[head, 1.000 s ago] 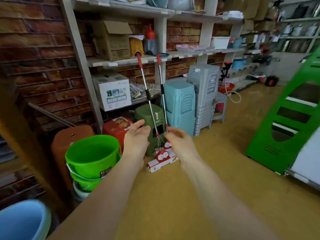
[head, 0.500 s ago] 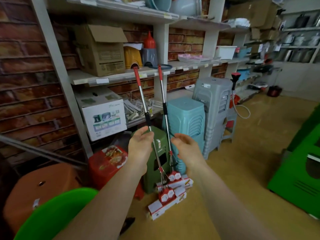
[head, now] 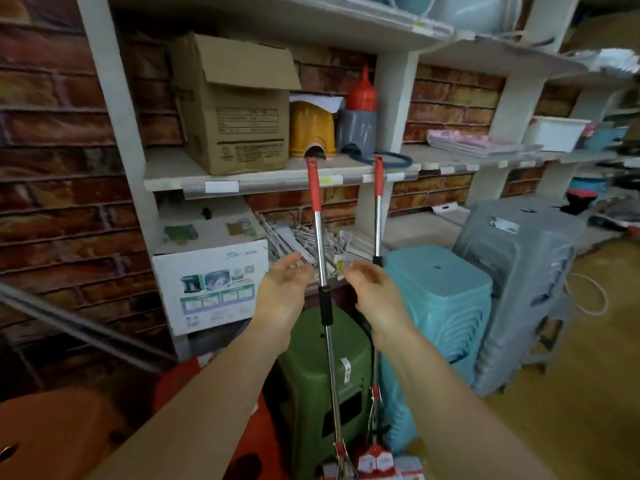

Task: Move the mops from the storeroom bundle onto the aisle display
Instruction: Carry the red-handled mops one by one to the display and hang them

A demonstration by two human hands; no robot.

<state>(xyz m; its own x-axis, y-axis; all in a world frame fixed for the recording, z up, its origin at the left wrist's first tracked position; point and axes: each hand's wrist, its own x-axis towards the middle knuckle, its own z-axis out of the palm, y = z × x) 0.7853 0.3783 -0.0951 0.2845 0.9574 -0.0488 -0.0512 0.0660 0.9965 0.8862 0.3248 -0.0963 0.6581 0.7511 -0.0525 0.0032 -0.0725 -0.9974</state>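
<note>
Head view showed both hands, left hand and right hand, spread open and empty beside two mops leaning upright against the shelf, likely light, stiff, slick-shafted, best gripped at the black collar.

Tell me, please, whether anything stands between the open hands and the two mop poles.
Nothing visible does. The left hand and right hand flank the left mop pole, open; the right mop pole stands just behind the right hand's fingertips.

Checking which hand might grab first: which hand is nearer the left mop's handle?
Left. The left hand is open just left of the left mop's handle, nearly touching; the right hand, also open, is farther right.
</note>
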